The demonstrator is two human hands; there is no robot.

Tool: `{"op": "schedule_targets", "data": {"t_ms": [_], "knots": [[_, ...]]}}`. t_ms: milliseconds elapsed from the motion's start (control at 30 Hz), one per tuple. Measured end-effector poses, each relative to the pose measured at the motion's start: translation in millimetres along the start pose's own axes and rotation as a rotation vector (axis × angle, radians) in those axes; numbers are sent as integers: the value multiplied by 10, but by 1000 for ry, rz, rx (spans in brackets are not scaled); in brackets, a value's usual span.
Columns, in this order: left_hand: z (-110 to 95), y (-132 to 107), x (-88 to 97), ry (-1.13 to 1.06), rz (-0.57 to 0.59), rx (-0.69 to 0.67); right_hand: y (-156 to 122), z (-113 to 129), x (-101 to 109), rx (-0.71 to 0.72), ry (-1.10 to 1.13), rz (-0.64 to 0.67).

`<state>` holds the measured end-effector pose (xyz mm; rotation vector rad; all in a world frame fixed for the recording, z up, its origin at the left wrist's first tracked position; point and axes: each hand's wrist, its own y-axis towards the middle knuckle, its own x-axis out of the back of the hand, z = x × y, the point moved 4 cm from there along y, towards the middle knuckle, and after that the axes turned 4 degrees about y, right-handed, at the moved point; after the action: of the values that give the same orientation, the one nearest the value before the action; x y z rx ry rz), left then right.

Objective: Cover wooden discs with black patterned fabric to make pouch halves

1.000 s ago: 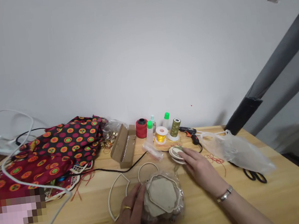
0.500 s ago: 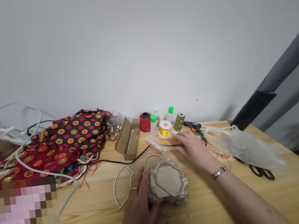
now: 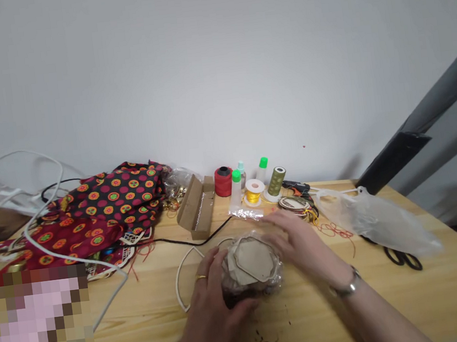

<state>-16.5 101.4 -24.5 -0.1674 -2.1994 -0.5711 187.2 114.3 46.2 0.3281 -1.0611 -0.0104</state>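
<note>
A clear plastic bag holding a stack of pale, scallop-edged flat pieces [image 3: 256, 259] lies on the table before me. My left hand [image 3: 213, 300] curves round its left side, thumb along the near edge, gripping it. At the bag's right side is my right hand [image 3: 299, 240], somewhat blurred, with fingers stretched out and nothing visible in them. Its fingertips reach near a small clear packet [image 3: 247, 214]; whether they touch it or the bag I cannot tell. A thin pale frame [image 3: 178, 280] lies partly hidden behind my left hand.
Behind stand a red thread cone [image 3: 224, 182], a green-capped bottle [image 3: 236, 192], a yellow spool [image 3: 253, 194] and an olive spool [image 3: 277, 180]. A cardboard box [image 3: 198, 211] and patterned cloth [image 3: 124, 200] lie left. Rightward are a white plastic bag [image 3: 389, 223] and black-handled scissors [image 3: 403, 257].
My right hand has drawn back from beside the spools towards the bagged stack, uncovering an oval piece with threads. My left hand stays at the bag's left side. The view has shifted slightly.
</note>
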Motion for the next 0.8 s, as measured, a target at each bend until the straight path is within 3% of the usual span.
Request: {"op": "schedule_targets", "data": {"t_ms": [100,200,367,567,800], "knots": [[-45,-9,37,-1,-95,-128,-318,166,-114,54,165,38],[-54,-5,48,-23,-121,-186,-456,192,-254,32,187,49],[1,-16,37,-188,-75,-126,-463,159,-282,39,199,-4],[41,-4,93,-350,-145,-7,-449,214,-269,106,111,-43],[13,38,117,-333,-141,-123,-418,191,-288,257,1,-170]]}}
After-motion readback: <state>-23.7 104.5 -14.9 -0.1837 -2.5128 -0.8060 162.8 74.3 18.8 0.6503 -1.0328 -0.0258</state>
